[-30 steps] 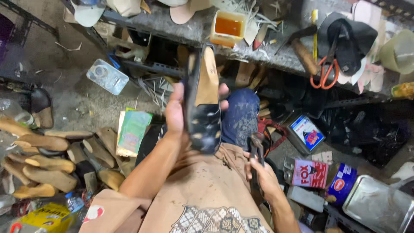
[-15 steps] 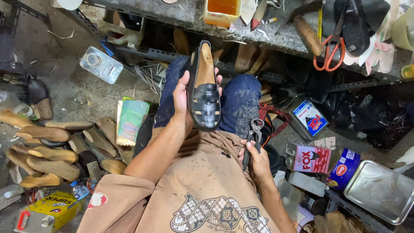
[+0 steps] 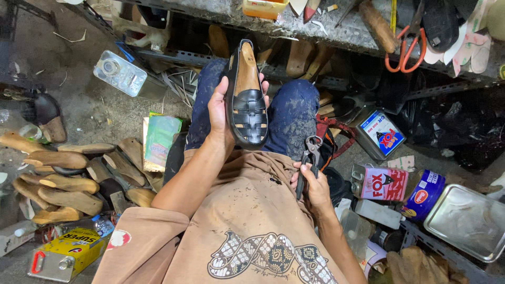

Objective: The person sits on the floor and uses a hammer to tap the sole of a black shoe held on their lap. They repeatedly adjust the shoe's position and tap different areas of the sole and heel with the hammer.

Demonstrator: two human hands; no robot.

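1. Left hand [image 3: 221, 113] wrapped around a black woven sandal [image 3: 247, 100], held sole-down above the lap between the 2 jeans-clad knees; toe end points toward the body, tan insole visible.
2. Right hand [image 3: 314, 181] closed on the handles of dark pliers [image 3: 309, 160], jaws up, resting beside the right thigh.
3. Wooden shoe lasts [image 3: 63, 179] lie on the floor, left.
4. Orange-handled scissors [image 3: 407, 47] on the bench above.
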